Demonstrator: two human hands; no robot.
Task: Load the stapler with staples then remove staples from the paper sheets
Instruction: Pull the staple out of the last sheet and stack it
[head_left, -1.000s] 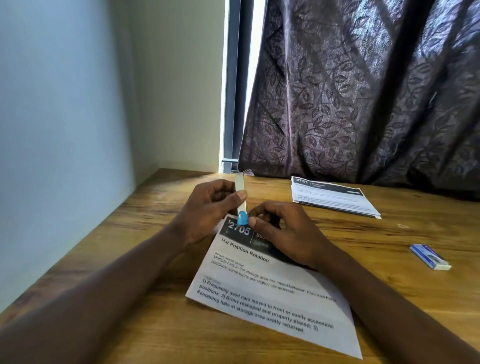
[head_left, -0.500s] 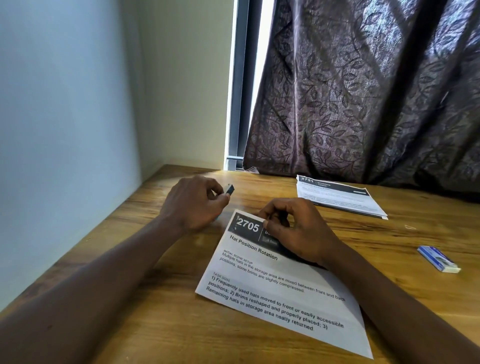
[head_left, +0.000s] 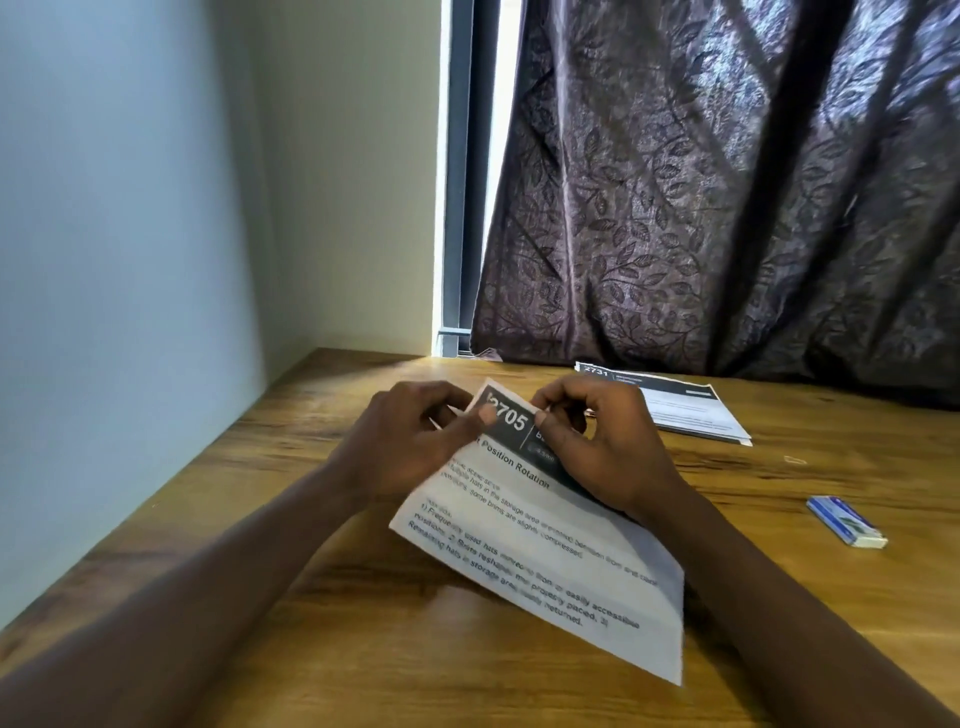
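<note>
**Paper corner pinched in both hands; staple removal seems under way**

The hands meet at mid-frame. The left hand (head_left: 415, 439) and the right hand (head_left: 602, 441) each pinch the dark-headed top corner of the paper sheets (head_left: 545, 566), lifting it off the wooden surface (head_left: 753, 499). No stapler is in view, so I cannot tell whether it has been loaded. The staple box (head_left: 847, 522) lies at the right. A second paper set (head_left: 680, 410) at the upper right probably remains to be done.

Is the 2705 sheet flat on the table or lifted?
Lifted at the top: the left hand and right hand pinch the sheet by its header, raised off the table. Whether its lower edge touches is unclear.
</note>
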